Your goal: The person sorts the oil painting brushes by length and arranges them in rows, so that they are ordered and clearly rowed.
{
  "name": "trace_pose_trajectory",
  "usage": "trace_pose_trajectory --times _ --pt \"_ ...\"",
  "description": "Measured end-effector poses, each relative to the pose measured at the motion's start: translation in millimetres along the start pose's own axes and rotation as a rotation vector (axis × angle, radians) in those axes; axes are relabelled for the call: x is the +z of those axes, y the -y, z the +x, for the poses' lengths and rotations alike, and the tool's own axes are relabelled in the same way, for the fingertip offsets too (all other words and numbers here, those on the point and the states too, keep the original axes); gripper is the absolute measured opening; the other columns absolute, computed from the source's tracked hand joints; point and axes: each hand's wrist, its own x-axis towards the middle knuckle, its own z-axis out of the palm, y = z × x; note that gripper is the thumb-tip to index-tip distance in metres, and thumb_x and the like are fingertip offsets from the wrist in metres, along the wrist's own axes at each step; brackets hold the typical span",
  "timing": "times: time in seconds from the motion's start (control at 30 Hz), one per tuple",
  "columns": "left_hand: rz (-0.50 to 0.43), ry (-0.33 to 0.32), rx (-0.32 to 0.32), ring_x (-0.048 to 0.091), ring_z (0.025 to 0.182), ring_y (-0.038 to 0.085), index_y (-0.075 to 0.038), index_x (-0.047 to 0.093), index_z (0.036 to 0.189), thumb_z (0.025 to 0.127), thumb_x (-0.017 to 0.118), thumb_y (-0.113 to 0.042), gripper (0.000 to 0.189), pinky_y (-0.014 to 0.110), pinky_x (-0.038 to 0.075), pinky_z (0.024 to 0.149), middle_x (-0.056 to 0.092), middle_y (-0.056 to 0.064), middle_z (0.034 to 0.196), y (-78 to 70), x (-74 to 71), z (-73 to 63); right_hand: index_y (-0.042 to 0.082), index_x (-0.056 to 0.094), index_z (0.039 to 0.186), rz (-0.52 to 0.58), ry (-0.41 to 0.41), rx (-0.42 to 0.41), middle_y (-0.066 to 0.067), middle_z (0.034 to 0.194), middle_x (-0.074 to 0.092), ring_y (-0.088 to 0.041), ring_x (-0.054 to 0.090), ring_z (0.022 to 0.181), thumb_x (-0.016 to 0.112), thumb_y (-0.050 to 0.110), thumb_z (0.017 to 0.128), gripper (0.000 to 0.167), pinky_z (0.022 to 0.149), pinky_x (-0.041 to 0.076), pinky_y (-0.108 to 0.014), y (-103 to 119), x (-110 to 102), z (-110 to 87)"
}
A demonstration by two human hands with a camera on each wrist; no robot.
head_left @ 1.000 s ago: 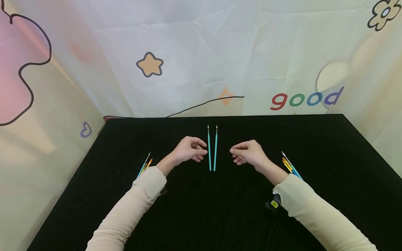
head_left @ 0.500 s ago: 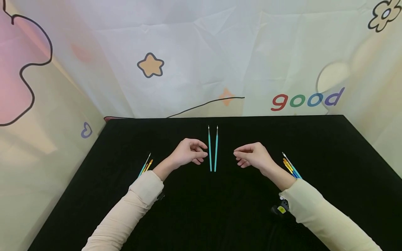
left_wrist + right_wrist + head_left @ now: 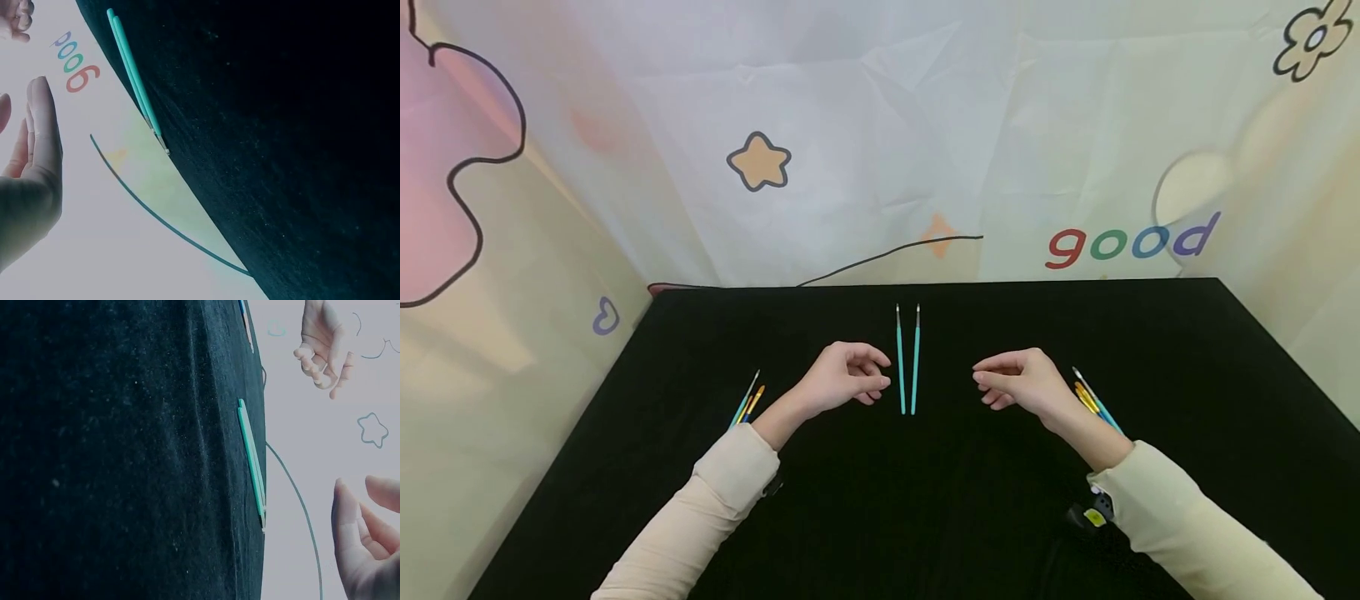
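Note:
Two turquoise paintbrushes lie side by side on the black cloth, the left paintbrush and the right paintbrush, their bristle ends pointing away from me. Just left of them is my left hand, fingers loosely bent, with nothing between thumb and fingertips. My right hand holds nothing either; it hovers farther off on the right side, thumb and fingers slightly apart. In the right wrist view, both the turquoise brushes and the left hand appear beyond the cloth's folds.
Several more brushes lie at the left, partly hidden by the left sleeve. Another bunch of brushes lies at the right behind the right forearm. A printed backdrop stands behind the black-covered table.
Both hands have drawn apart and a little toward me, the right one farther to the right. The two turquoise paintbrushes have stayed where they lay.

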Motion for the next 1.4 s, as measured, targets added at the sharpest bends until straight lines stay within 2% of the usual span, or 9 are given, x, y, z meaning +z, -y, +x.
trace_pose_trajectory --times 0.1,0.47,0.93,1.17,1.4 --pt "0.003 -0.008 0.011 0.063 0.077 0.037 0.007 0.057 0.108 0.084 0.063 -0.002 0.027 0.035 0.056 0.065 0.062 0.012 0.083 9.9 -0.8 1.3 -0.012 0.056 0.111 0.006 -0.002 -0.006 -0.014 0.084 0.064 -0.021 0.064 0.069 0.059 0.013 0.089 0.034 0.064 0.055 -0.03 0 -2 -3.3" --pt "0.012 -0.004 0.057 0.065 0.074 0.027 0.005 0.058 0.106 0.083 0.063 0.0 0.024 0.036 0.056 0.065 0.062 0.011 0.083 9.3 -1.1 -9.8 -0.012 0.058 0.109 0.015 -0.009 -0.045 -0.009 0.081 0.065 -0.025 0.064 0.07 0.061 0.013 0.088 0.033 0.064 0.055 -0.031 1 -8 -13.2" --pt "-0.04 -0.001 0.067 0.064 0.077 0.031 0.006 0.057 0.108 0.084 0.062 -0.002 0.026 0.036 0.056 0.067 0.062 0.016 0.087 6.0 -8.2 -30.5 -0.013 0.058 0.108 0.016 -0.001 -0.103 -0.009 0.081 0.065 -0.024 0.064 0.069 0.06 0.014 0.088 0.033 0.064 0.056 -0.031 -2 -16 -25.2" --pt "-0.051 -0.017 0.046 0.064 0.076 0.026 0.007 0.056 0.109 0.085 0.061 -0.002 0.026 0.036 0.055 0.067 0.062 0.015 0.087 7.7 -12.8 -39.3 -0.013 0.058 0.108 0.012 0.009 -0.112 -0.009 0.083 0.066 -0.026 0.065 0.072 0.06 0.016 0.089 0.034 0.064 0.055 -0.032 -2 -21 -31.7" --pt "-0.051 -0.05 0.041 0.063 0.078 0.033 0.006 0.057 0.11 0.085 0.062 -0.003 0.027 0.036 0.055 0.067 0.061 0.021 0.089 12.4 -16.6 -46.2 -0.012 0.058 0.108 0.018 0.003 -0.116 -0.011 0.084 0.066 -0.031 0.064 0.073 0.061 0.016 0.088 0.034 0.064 0.056 -0.033 -9 -24 -34.0"
